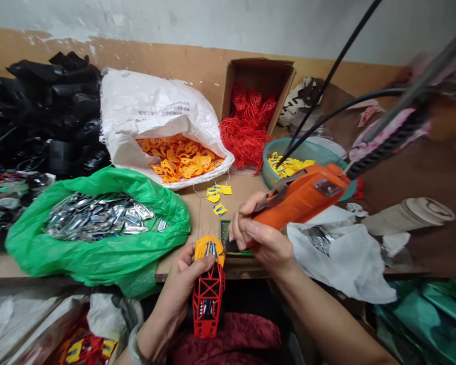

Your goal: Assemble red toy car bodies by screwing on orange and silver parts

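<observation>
In my left hand (182, 276) is a toy car (209, 294) with a red cage frame and a yellow-orange front piece; my thumb presses on the front piece. My right hand (268, 238) grips an orange electric screwdriver (300, 197), which hangs from a coiled cord and black cables. Its working end points down and left, partly hidden by my fingers, above a small green tray (225, 230) of tiny metal parts, probably screws. Just beyond the toy car, several yellow pieces with blue stickers (219, 192) lie on the bench.
A green bag (175, 213) holds shiny silver parts; behind it a white sack (155, 96) holds orange pieces. A cardboard box (260, 66) spills red frames (247, 126). A teal bowl (269, 172) of yellow pieces, white wrapping (345, 258) and a bottle (406, 215) stand right. Black parts (57, 116) pile left.
</observation>
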A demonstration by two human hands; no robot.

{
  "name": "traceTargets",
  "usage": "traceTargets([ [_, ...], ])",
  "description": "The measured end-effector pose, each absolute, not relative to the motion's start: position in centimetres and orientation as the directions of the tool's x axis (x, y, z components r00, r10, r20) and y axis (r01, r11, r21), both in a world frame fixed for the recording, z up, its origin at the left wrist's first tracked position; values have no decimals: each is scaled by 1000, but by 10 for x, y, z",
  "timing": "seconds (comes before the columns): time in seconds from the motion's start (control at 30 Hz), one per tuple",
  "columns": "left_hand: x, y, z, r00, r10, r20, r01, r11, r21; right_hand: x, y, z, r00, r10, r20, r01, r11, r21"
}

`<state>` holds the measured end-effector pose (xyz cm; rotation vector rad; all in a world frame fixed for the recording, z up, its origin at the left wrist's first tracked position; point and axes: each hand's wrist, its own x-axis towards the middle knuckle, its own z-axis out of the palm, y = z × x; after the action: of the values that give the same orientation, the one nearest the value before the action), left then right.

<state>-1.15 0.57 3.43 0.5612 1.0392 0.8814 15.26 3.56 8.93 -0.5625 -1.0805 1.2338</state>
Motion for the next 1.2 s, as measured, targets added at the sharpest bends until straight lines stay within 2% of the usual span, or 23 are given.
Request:
traceTargets([
  [0.07,-10,2,30,242,817,-524,-353,577,737,164,38,89,57,938,342,-445,330,-832],
  [0.17,-8,-6,23,279,786,-552,-361,618,698,187,39,80,205,919,338,-296,387,-873],
  [0.27,-7,-11,19,306,758,-576,-369,652,662,208,37,67,267,907,327,-217,387,-896],
  [0.37,-4,-13,18,368,720,-588,-402,693,598,219,35,55,292,906,306,-203,371,-906],
  [0.5,1,-13,16,455,718,-526,-475,696,539,222,36,45,324,888,326,-188,398,-898],
  [1.2,8,-16,4,503,692,-517,-440,721,536,239,41,32,365,860,357,-134,428,-894],
])
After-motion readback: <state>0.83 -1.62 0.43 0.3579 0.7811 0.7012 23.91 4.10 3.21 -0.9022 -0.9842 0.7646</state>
